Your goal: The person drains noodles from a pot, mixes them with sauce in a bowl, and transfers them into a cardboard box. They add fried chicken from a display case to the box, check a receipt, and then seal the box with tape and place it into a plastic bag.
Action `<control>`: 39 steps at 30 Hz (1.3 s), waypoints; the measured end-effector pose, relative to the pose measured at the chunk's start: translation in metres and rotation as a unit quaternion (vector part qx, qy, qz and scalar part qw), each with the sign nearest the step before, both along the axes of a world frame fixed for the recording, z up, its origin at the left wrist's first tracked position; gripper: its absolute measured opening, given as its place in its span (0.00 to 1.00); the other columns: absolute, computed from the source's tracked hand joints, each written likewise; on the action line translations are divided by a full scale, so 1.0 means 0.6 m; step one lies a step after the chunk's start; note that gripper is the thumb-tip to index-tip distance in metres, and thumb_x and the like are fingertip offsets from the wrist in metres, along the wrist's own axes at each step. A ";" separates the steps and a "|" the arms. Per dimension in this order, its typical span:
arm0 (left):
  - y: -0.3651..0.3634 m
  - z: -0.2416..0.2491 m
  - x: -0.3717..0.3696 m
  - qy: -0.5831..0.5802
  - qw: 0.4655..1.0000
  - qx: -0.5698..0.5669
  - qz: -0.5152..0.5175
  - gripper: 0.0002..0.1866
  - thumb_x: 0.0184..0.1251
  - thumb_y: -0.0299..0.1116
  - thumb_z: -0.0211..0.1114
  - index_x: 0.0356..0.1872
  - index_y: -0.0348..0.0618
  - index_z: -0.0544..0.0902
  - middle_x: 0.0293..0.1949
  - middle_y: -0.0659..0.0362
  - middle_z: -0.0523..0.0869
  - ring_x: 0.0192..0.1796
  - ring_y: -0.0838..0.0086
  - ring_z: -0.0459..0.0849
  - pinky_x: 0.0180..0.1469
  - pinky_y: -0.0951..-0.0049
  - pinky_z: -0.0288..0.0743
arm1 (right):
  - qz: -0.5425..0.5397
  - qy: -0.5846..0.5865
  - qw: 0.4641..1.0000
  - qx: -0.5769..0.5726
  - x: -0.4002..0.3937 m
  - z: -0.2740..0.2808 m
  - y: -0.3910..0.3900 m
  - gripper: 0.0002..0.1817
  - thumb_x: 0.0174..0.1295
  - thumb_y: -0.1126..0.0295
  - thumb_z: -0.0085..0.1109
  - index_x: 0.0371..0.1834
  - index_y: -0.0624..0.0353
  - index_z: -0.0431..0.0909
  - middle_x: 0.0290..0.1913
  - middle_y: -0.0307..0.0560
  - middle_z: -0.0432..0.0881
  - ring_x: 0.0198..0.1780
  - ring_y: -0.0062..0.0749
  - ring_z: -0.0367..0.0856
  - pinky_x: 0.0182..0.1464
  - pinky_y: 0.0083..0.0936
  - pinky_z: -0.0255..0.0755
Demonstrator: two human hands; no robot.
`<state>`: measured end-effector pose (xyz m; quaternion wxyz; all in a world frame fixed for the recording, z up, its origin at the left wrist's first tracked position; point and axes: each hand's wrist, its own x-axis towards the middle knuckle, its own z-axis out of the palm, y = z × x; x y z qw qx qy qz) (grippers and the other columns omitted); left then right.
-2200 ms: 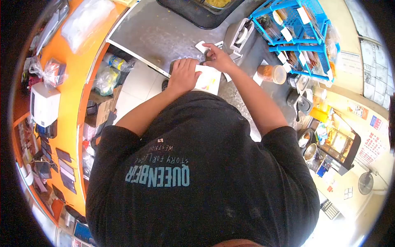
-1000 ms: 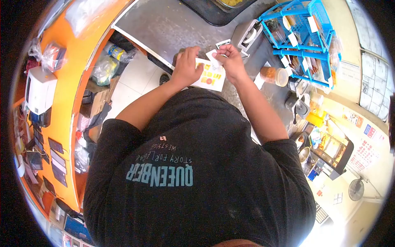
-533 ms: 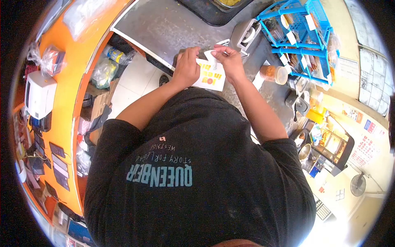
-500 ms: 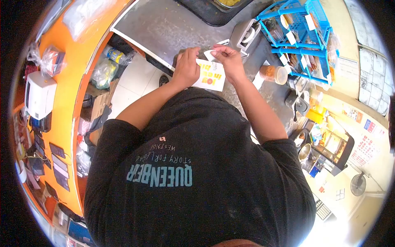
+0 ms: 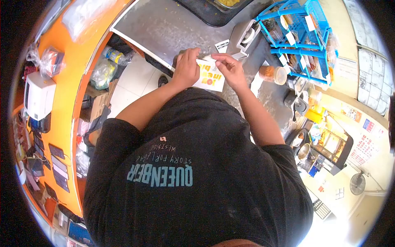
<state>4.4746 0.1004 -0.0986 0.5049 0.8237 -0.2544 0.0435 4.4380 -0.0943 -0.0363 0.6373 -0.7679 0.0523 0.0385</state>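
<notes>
A white paper packet (image 5: 212,81) with orange and yellow lettering, partly legible as "joy in every bite", is held just in front of my body. My left hand (image 5: 187,68) grips its left side, with the fingers closed over the edge. At the packet's upper right corner is my right hand (image 5: 231,71), its thumb and fingers pinched together on the paper. A small whitish part shows between the two hands, too small to make out. Just beyond the right hand, a white label with black print (image 5: 222,46) lies on the grey counter (image 5: 164,31).
A grey tape dispenser (image 5: 242,37) stands beyond my right hand. Blue stacked baskets (image 5: 300,45) hold packaged goods. A lidded tub (image 5: 273,75) lies nearer. A black tray (image 5: 210,10) is at the far edge, and an orange counter (image 5: 61,103) runs along the left.
The right hand has shifted slightly right and down. The white flap or piece it pinched upright is no longer raised, and more of the printed label shows. The left hand stays put.
</notes>
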 end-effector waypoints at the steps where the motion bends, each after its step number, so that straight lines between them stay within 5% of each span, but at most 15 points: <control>1: 0.000 -0.002 0.000 -0.002 1.000 0.000 0.003 0.27 0.57 0.21 0.55 0.62 0.35 0.70 0.50 0.46 0.78 0.55 0.51 0.78 0.61 0.52 0.65 | -0.009 0.023 1.000 0.004 -0.003 -0.005 0.000 0.08 0.65 0.80 0.67 0.46 0.65 0.85 0.58 0.46 0.83 0.47 0.20 0.83 0.48 0.21 0.78; 4: -0.001 -0.004 -0.001 -0.005 1.000 -0.002 0.005 0.27 0.57 0.20 0.54 0.62 0.35 0.70 0.50 0.46 0.78 0.55 0.52 0.78 0.60 0.52 0.65 | -0.029 0.091 0.995 -0.011 0.003 -0.031 0.005 0.14 0.64 0.83 0.66 0.52 0.65 0.82 0.59 0.46 0.82 0.47 0.19 0.82 0.47 0.18 0.78; 8: 0.000 -0.003 0.000 -0.005 1.000 -0.013 0.003 0.28 0.56 0.19 0.54 0.62 0.35 0.70 0.50 0.46 0.78 0.54 0.53 0.79 0.60 0.53 0.66 | -0.032 -0.028 0.998 -0.041 0.009 -0.058 0.025 0.30 0.61 0.82 0.70 0.67 0.62 0.71 0.51 0.44 0.86 0.39 0.18 0.84 0.44 0.19 0.78; 11: 0.000 -0.005 0.000 0.004 1.000 -0.027 0.003 0.28 0.56 0.19 0.54 0.63 0.35 0.69 0.50 0.46 0.78 0.53 0.55 0.80 0.59 0.53 0.66 | -0.042 0.039 0.993 -0.103 0.009 -0.028 0.042 0.32 0.59 0.80 0.72 0.67 0.61 0.71 0.51 0.45 0.86 0.40 0.19 0.85 0.44 0.21 0.79; 20: 0.000 -0.003 0.000 0.011 1.000 -0.029 0.005 0.28 0.57 0.21 0.55 0.63 0.34 0.68 0.49 0.46 0.77 0.52 0.53 0.79 0.58 0.52 0.67 | -0.031 -0.108 0.951 -0.289 0.004 -0.060 0.056 0.31 0.55 0.77 0.76 0.63 0.62 0.74 0.48 0.55 0.85 0.44 0.35 0.89 0.44 0.30 0.83; 32: -0.003 -0.002 0.001 0.016 1.000 -0.010 0.005 0.28 0.59 0.21 0.55 0.64 0.33 0.67 0.48 0.46 0.77 0.53 0.52 0.78 0.57 0.52 0.67 | -0.142 -0.033 0.973 -0.178 0.014 -0.065 0.068 0.29 0.52 0.78 0.77 0.59 0.65 0.76 0.39 0.52 0.87 0.39 0.35 0.89 0.43 0.29 0.83; 39: -0.005 -0.004 0.002 0.016 1.000 -0.019 0.003 0.28 0.60 0.21 0.55 0.64 0.32 0.68 0.48 0.46 0.78 0.53 0.52 0.78 0.58 0.52 0.67 | -0.168 0.074 0.956 -0.227 0.039 -0.042 0.082 0.43 0.48 0.75 0.78 0.69 0.61 0.66 0.41 0.52 0.87 0.42 0.37 0.89 0.44 0.31 0.83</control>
